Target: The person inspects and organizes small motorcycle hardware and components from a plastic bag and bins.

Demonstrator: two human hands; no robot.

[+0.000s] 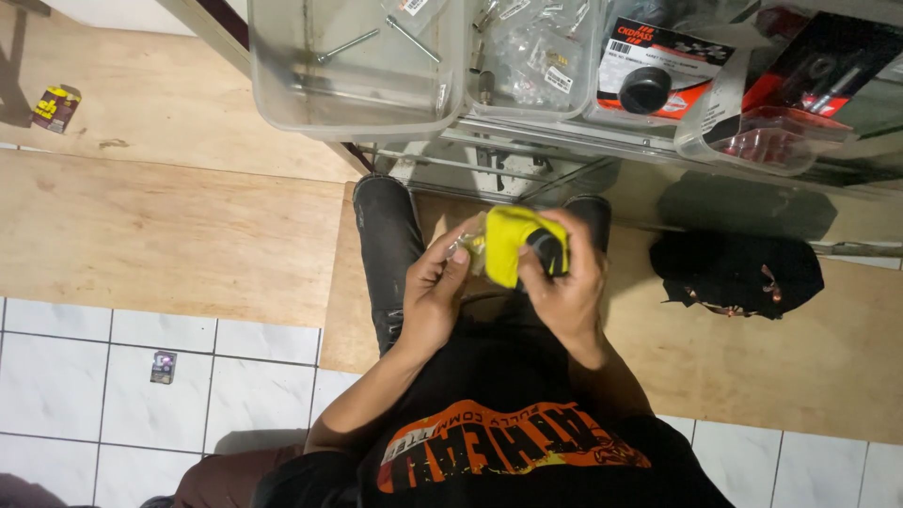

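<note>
Both hands meet in front of my waist, above my dark trousers. Between them is a small yellow packet [505, 246] with a black round part [548, 252] at its right end. My left hand [435, 293] pinches the packet's left edge, where a small shiny bit shows. My right hand [572, 282] wraps around the black part, fingers curled over its top. The underside of the packet is hidden by my fingers.
Clear plastic bins [357, 113] with long bolts, bagged small parts and packaged items stand on a glass shelf just ahead. A black cloth [738, 273] lies on the wooden board to the right. A small yellow packet [55, 107] and a small card [163, 367] lie at left.
</note>
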